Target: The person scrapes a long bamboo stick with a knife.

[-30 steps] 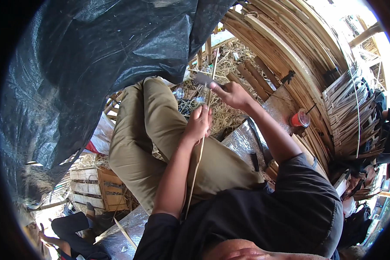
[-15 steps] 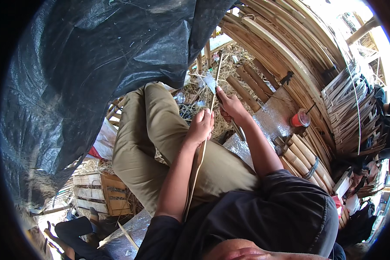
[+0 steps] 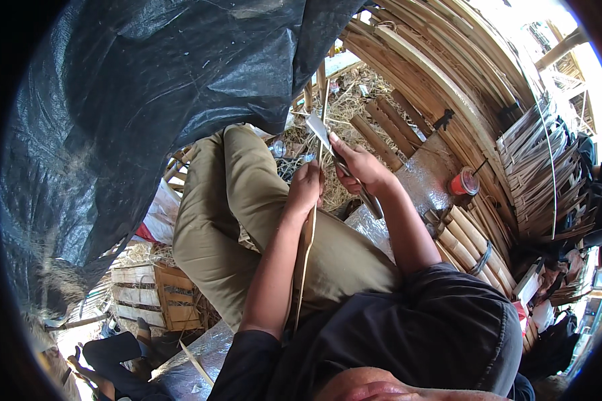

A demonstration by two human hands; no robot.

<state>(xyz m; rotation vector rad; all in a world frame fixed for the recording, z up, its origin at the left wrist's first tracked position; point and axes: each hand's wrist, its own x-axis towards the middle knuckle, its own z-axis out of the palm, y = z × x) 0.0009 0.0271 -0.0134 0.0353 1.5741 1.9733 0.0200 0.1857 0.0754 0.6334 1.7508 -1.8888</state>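
Over my lap, my left hand (image 3: 306, 186) is closed around a long, thin bamboo strip (image 3: 306, 257). The strip runs from beside my left upper arm, across my thigh and past the fist, with its far end up by the upright poles. My right hand (image 3: 362, 167) grips a knife (image 3: 319, 129) by its long handle, which sticks out below the fist. The knife's broad, pale blade points up and to the left and meets or crosses the strip just beyond my left hand. Whether the edge is cutting in cannot be made out.
A dark plastic sheet (image 3: 160, 87) hangs at the left. Stacked bamboo slats (image 3: 441, 73) curve along the right, near a red cup (image 3: 464, 182) and a tied bamboo bundle (image 3: 478, 250). A wooden crate (image 3: 157, 297) stands lower left, beside another person's leg (image 3: 117, 357). Straw and scraps cover the ground.
The knife blade has tilted further left, and its handle has swung right. My left hand has shifted slightly left, and the strip now stands more upright.
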